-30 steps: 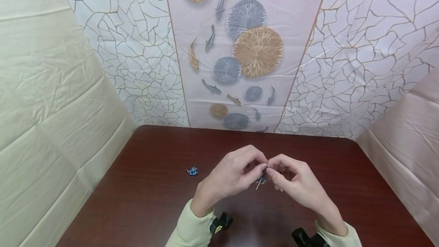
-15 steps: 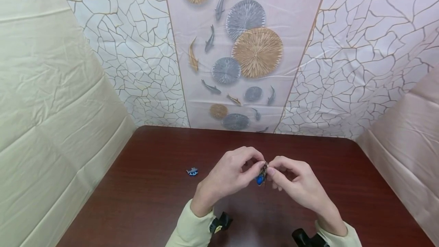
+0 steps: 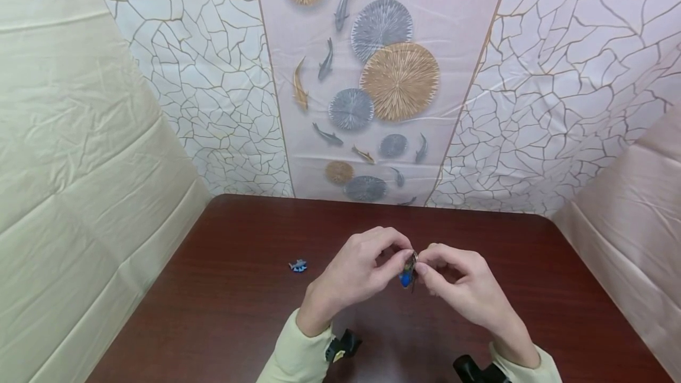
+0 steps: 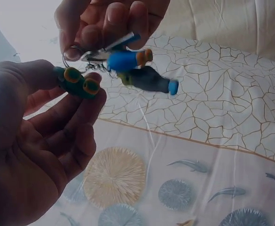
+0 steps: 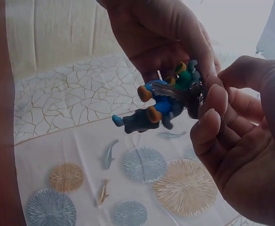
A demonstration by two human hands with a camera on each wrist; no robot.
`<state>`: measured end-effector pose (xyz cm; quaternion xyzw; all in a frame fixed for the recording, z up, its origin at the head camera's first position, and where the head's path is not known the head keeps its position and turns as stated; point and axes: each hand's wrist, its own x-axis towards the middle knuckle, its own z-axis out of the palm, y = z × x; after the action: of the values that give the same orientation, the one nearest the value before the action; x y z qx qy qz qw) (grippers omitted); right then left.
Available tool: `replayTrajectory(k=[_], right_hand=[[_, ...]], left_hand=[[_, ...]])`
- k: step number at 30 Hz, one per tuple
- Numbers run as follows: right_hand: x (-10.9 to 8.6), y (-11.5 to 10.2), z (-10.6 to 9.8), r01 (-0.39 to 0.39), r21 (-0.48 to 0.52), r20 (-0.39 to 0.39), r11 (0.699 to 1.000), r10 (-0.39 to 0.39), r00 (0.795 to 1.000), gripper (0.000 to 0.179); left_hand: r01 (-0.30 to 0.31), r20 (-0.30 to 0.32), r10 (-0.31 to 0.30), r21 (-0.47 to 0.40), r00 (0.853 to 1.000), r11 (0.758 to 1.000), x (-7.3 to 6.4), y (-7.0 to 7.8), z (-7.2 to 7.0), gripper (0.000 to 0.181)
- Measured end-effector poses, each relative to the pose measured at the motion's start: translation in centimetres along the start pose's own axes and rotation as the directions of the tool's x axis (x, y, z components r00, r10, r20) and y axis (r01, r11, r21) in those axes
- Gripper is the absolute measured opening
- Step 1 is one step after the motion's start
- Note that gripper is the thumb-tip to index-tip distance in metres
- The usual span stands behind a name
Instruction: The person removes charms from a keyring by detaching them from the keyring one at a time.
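Note:
In the head view, my left hand (image 3: 367, 262) and right hand (image 3: 460, 273) meet above the table. The left thumb and fingers pinch a small green figurine charm (image 4: 78, 84) with orange-rimmed ends. My right hand pinches the metal key ring (image 4: 71, 59), partly hidden by the fingertips. From the ring hang a blue charm (image 4: 123, 60) with orange feet, a dark grey charm (image 4: 151, 80) with a light-blue tip and a metal key (image 5: 170, 91). Fingers cover where the green charm meets the ring in the right wrist view.
A small blue-grey fish-like piece (image 3: 298, 265) lies on the dark brown table (image 3: 239, 312), left of the hands. Patterned cloth (image 3: 351, 152) hangs behind the table, with plain cloth at both sides. Dark wrist cameras (image 3: 344, 344) sit on both wrists.
The blue charm has swung into sight below the fingertips, where the key stuck out a second ago. Both hands keep nearly the same place, and the piece on the table is unmoved.

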<state>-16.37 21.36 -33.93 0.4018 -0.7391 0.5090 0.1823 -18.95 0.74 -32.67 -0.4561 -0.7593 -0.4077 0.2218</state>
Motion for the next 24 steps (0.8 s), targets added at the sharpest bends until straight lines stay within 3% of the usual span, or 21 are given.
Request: replayTrajectory(k=[5,12,17,24], right_hand=[[0.08,0.10,0.09,0.032,0.017,-0.008,0.999,-0.032,0.999,0.030],[0.11,-0.53,0.08,-0.088,-0.037,-0.001,0.995,0.088,0.996,0.027],[0.00,-0.25,0.21,-0.032,0.010,-0.012,0.999,0.032,0.999,0.027],[0.13,0.03,0.20,0.028,0.017,-0.025,0.999,-0.028,0.999,0.029]], left_hand=[[0.009,-0.008,-0.009,0.001,1.000,1.000,-0.07,0.00,-0.03,0.003],[-0.036,-0.010,0.037,0.030,0.999,0.999,-0.04,0.06,0.01,0.004],[-0.062,-0.012,0.063,0.058,0.998,0.996,-0.02,0.08,-0.01,0.004],[-0.016,-0.028,0.017,0.021,0.999,1.000,0.01,0.00,0.02,0.004]])
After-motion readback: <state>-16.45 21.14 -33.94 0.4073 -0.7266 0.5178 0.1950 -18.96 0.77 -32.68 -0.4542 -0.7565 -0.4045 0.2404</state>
